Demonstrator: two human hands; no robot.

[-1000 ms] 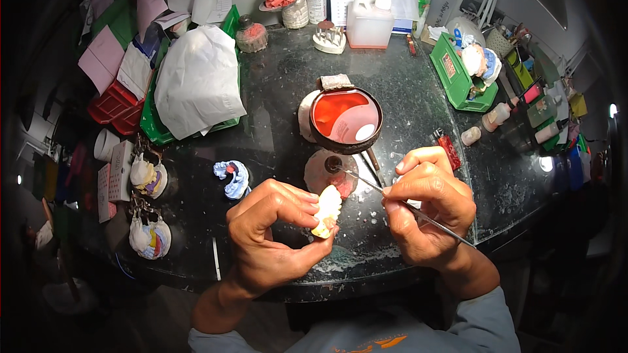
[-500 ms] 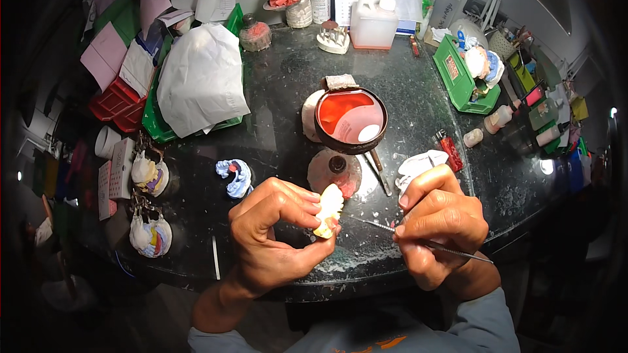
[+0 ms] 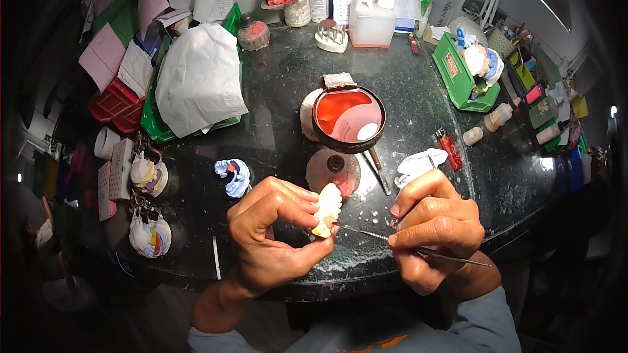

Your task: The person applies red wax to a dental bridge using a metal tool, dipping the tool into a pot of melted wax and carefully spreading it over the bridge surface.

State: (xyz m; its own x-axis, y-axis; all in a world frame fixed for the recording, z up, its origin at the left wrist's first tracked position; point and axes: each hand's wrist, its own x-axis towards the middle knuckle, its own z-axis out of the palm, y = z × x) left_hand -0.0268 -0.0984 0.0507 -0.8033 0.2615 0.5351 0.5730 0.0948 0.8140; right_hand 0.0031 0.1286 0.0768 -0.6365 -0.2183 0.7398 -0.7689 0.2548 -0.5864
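Observation:
Between the thumb and fingers of my left hand (image 3: 275, 232) is a small pale-yellow dental cast (image 3: 327, 207), lit brightly from above. My right hand (image 3: 438, 232) grips a thin metal wax carver (image 3: 451, 258) like a pen. Its tip reaches the lower right side of the cast, by my left thumb; whether it touches is hard to tell. Just beyond the cast stands a glass spirit burner (image 3: 333, 171) with a dark cap. Behind the burner sits a round dark pan (image 3: 350, 121) of red liquid, probably melted wax.
A blue-and-white dental cast (image 3: 233, 178) lies left of my left hand. Two articulated casts (image 3: 149, 234) stand farther left. A red lighter (image 3: 449, 150) and crumpled white tissue (image 3: 418, 167) lie beyond my right hand. Green bins (image 3: 461, 78) and a plastic jug (image 3: 373, 21) stand farther back.
My right hand has moved slightly left, bringing the carver's tip from a small gap up to the cast. My left hand and the cast have barely moved.

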